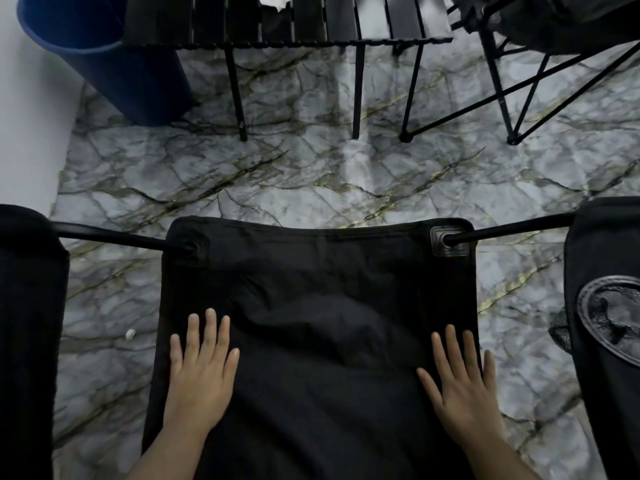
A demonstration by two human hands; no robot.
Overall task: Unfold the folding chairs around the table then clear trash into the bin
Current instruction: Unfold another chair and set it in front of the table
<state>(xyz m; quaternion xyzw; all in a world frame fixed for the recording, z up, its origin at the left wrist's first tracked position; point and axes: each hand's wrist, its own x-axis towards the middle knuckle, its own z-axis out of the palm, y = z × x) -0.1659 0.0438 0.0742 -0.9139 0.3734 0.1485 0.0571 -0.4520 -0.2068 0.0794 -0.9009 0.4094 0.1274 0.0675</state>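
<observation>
A black folding chair stands spread out right below me, its fabric seat point(322, 299) stretched between two armrests. My left hand point(202, 362) lies flat on the seat's left side with fingers apart. My right hand point(464, 375) lies flat on the seat's right side, fingers apart too. Neither hand grips anything. A black slatted table point(311, 26) stands ahead, with crumpled white trash point(275, 0) on its far part. A blue bin point(104, 60) stands at the table's left. A small white scrap point(130, 334) lies on the floor left of the seat.
A second black folding chair point(540, 46) stands unfolded at the top right, beside the table. The right armrest point(609, 306) has a mesh cup holder. A white wall runs along the left. Marble-patterned floor lies between the chair and the table.
</observation>
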